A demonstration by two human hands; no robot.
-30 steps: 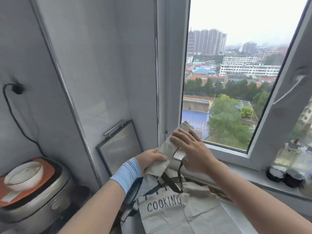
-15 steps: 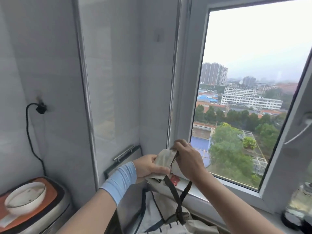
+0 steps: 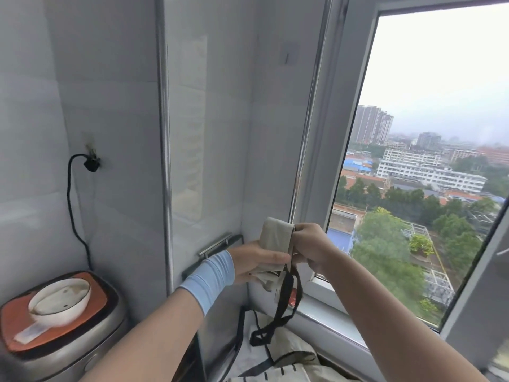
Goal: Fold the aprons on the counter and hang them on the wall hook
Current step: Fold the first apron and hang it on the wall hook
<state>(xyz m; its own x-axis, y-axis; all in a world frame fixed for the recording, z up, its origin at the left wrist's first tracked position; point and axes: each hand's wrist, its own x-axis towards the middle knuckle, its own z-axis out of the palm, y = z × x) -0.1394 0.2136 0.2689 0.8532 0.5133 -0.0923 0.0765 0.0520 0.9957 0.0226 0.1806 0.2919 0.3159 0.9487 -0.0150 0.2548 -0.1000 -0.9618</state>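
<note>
While left hand (image 3: 256, 264) grips the folded apron (image 3: 275, 238) mid-frame, right hand (image 3: 312, 246) pinches its top edge; black straps (image 3: 283, 299) dangle; rice cooker (image 3: 82, 351) lower left; window (image 3: 440, 119) right.

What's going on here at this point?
A person holds a folded beige apron up in the corner by the window. The left hand grips its lower part; the right hand pinches its top edge. Black straps dangle loose. More beige cloth lies below. The apron is not yet hung.
</note>
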